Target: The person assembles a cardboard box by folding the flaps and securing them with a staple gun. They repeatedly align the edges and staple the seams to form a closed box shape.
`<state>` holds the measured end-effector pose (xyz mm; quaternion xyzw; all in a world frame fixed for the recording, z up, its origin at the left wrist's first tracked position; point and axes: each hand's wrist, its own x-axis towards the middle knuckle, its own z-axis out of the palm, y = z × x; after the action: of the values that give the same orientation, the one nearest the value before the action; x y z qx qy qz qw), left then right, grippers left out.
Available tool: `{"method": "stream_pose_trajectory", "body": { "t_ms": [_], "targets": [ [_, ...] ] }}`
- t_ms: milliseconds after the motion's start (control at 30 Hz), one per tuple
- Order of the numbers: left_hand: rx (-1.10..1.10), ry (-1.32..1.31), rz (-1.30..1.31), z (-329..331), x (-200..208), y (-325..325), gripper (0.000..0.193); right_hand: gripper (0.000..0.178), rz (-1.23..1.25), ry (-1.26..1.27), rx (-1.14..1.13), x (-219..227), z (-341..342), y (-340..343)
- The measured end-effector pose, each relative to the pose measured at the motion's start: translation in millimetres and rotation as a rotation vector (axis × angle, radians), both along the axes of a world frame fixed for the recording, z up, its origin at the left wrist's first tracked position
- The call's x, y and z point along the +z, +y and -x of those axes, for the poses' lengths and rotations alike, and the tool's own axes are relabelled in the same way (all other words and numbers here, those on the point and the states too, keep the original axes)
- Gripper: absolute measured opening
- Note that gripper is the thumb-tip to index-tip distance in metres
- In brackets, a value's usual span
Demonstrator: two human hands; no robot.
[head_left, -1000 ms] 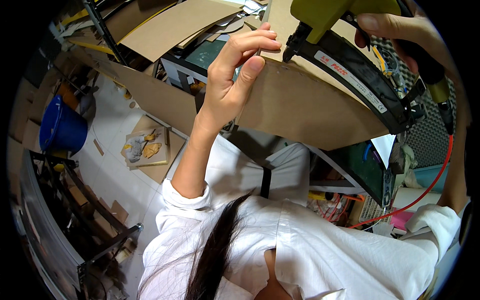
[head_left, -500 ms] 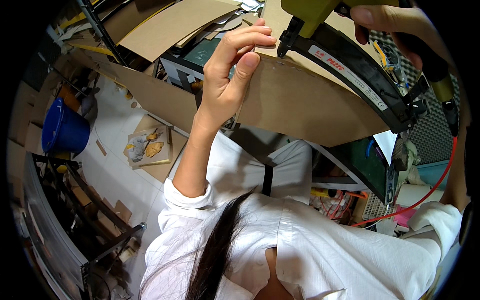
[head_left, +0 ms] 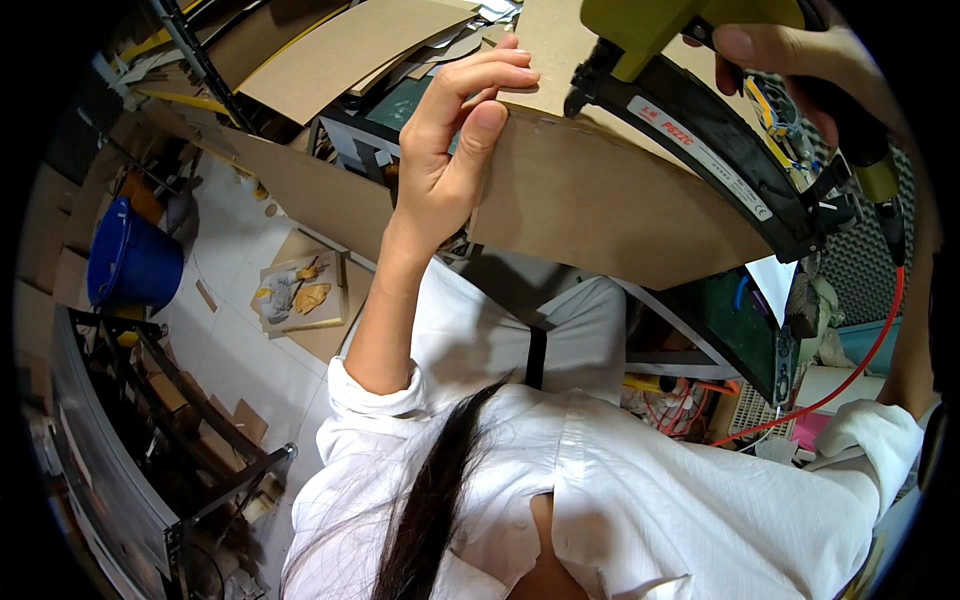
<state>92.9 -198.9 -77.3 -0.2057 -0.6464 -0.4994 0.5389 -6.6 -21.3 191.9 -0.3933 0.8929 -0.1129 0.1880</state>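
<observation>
In my right hand (head_left: 790, 60) is a pneumatic nail gun (head_left: 690, 140), olive green and black, with its long magazine slanting down to the right. The gun's nose is over the top edge of a brown fibreboard panel (head_left: 610, 205), a short way right of my left fingers; I cannot tell whether it touches. My left hand (head_left: 450, 140) grips the panel's upper left corner, thumb on the near face and fingers over the top edge. Behind that edge lies another light board (head_left: 555, 45), seemingly meeting the panel. A red air hose (head_left: 850, 380) hangs from the gun's handle.
More fibreboard sheets (head_left: 350, 55) lie at the far left. A green-topped bench (head_left: 700, 320) stands beneath the panel. On the floor at left are a blue bucket (head_left: 135, 255) and a small board with crumpled cloths (head_left: 300, 295). A black metal frame (head_left: 170, 400) stands at lower left.
The nail gun has shifted slightly right and down along the panel's edge, away from my left fingers. My left hand, still gripping the corner, appears slightly further left.
</observation>
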Motion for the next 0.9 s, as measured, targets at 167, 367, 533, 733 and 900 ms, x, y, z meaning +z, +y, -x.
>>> {"method": "stream_pose_trajectory", "body": {
  "t_ms": [167, 367, 533, 733, 900],
  "targets": [
    [0.079, -0.019, 0.023, -3.1, -0.6, 0.9, 0.032, 0.037, 0.005, 0.014, -0.048, 2.3, 6.5, 23.1],
    [0.103, -0.003, 0.030, 1.4, -1.7, 0.8, 0.032, 0.036, 0.017, 0.010, -0.108, 5.8, 11.7, 48.6],
    [0.112, 0.002, 0.028, 0.5, -4.5, 0.5, 0.033, 0.035, 0.021, -0.002, -0.115, 5.6, 13.1, 55.7],
    [0.125, -0.004, 0.038, 1.4, -3.0, 1.2, 0.033, 0.034, 0.022, -0.012, -0.121, 7.6, 12.1, 58.6],
    [0.138, -0.001, 0.041, 2.0, -5.0, 0.7, 0.034, 0.034, 0.021, -0.011, -0.124, 11.0, 11.4, 58.7]
  ]
}}
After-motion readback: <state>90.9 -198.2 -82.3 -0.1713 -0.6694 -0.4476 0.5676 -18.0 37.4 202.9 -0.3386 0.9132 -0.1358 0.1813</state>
